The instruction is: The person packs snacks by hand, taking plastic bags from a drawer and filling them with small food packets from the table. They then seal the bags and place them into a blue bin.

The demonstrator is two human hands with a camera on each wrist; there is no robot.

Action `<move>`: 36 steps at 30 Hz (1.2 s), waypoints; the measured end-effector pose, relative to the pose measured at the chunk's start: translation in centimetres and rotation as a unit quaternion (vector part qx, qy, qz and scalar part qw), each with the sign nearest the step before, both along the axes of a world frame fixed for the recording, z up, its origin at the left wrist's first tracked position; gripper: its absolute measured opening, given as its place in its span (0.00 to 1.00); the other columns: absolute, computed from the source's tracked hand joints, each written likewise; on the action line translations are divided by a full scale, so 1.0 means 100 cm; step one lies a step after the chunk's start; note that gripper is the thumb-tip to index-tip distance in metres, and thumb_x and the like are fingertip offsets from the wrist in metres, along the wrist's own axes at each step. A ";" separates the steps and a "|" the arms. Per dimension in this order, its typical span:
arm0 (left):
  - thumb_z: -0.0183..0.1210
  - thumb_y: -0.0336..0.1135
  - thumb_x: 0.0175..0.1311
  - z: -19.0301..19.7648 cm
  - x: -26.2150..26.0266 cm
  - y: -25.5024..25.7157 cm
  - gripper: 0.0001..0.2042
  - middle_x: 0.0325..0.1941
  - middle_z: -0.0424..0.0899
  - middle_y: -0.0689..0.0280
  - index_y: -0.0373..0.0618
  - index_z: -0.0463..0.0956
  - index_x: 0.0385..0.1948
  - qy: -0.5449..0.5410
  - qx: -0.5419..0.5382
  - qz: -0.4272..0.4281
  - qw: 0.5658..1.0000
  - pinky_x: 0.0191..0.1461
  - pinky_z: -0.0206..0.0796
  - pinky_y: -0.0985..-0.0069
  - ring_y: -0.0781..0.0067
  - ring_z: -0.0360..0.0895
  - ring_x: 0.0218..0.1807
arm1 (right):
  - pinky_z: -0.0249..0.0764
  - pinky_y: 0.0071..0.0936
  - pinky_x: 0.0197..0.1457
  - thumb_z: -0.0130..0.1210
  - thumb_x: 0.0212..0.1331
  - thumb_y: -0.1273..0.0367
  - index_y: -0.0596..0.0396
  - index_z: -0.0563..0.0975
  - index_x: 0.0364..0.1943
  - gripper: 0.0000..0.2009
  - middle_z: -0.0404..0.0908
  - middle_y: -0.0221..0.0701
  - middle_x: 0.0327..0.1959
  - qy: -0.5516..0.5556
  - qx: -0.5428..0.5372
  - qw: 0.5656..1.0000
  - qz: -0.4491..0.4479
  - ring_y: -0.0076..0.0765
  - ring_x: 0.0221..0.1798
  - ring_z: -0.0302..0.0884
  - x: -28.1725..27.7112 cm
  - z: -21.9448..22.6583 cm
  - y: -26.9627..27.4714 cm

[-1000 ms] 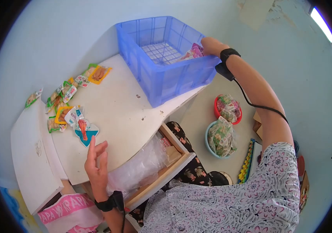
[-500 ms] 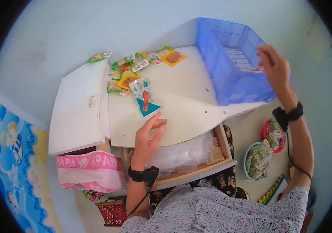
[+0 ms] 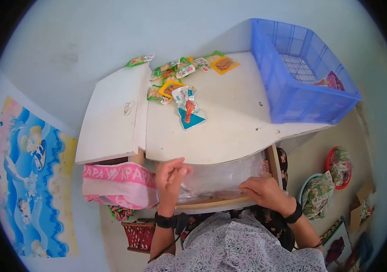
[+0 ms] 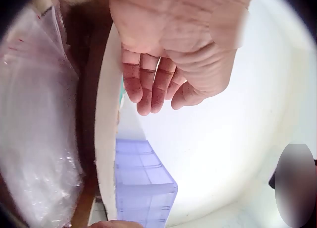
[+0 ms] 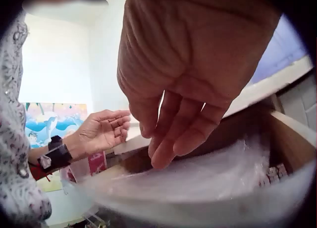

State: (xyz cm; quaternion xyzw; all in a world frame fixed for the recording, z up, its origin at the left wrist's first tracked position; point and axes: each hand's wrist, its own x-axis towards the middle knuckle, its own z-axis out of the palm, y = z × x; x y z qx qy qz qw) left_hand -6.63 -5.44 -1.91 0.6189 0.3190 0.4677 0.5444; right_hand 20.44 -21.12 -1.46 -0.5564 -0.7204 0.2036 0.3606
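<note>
My right hand (image 3: pixel 268 194) hangs over the open drawer's front edge, its fingers loosely bent with nothing in them. Below its fingertips in the right wrist view lie clear plastic bags (image 5: pixel 208 176), which fill the drawer. At the drawer's left end my left hand (image 3: pixel 171 181) is held up by the table edge, palm turned inward, fingers relaxed and holding nothing. A white and teal packet with a drumstick picture (image 3: pixel 189 109) lies on the white table (image 3: pixel 229 104). Behind it is a loose cluster of green and yellow snack packets (image 3: pixel 171 75).
A blue plastic crate (image 3: pixel 302 106) stands at the table's right, with pink-purple packets (image 3: pixel 331 81) inside. A pink and white towel (image 3: pixel 118 186) hangs at the left. On the floor at right are a red basin (image 3: pixel 338 167) and a light-blue basin (image 3: pixel 316 195), both holding packets.
My right hand has left the crate and come down to the drawer, passing empty through the air. The view has swung left. My left hand stays raised near the table edge.
</note>
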 end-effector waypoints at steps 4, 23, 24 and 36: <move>0.61 0.25 0.69 -0.008 -0.024 -0.026 0.11 0.37 0.84 0.63 0.35 0.78 0.51 0.072 -0.012 0.020 0.997 0.47 0.74 0.77 0.76 0.81 0.38 | 0.79 0.40 0.39 0.61 0.62 0.73 0.56 0.82 0.40 0.05 0.84 0.39 0.34 0.053 -0.028 0.995 -0.081 0.52 0.35 0.83 -0.001 -0.021 -0.023; 0.65 0.26 0.65 -0.033 -0.009 -0.057 0.05 0.25 0.82 0.66 0.40 0.83 0.40 0.259 0.102 -0.003 0.960 0.29 0.67 0.80 0.81 0.75 0.23 | 0.78 0.43 0.35 0.62 0.56 0.76 0.55 0.83 0.37 0.05 0.83 0.39 0.30 -0.060 0.028 0.983 -0.173 0.51 0.33 0.83 -0.007 -0.045 -0.029; 0.65 0.26 0.65 -0.027 -0.006 -0.056 0.05 0.25 0.82 0.66 0.40 0.83 0.40 0.254 0.096 -0.010 0.962 0.29 0.68 0.80 0.81 0.75 0.23 | 0.78 0.42 0.35 0.63 0.56 0.76 0.55 0.83 0.37 0.05 0.83 0.39 0.30 -0.060 0.029 0.982 -0.175 0.51 0.33 0.83 -0.007 -0.044 -0.029; 0.63 0.30 0.70 0.037 0.079 0.122 0.12 0.41 0.85 0.67 0.37 0.80 0.52 0.212 0.221 0.036 0.951 0.45 0.72 0.78 0.78 0.82 0.40 | 0.80 0.37 0.35 0.64 0.56 0.75 0.54 0.83 0.40 0.07 0.86 0.38 0.33 0.077 0.049 0.978 -0.185 0.47 0.33 0.85 0.000 -0.044 -0.039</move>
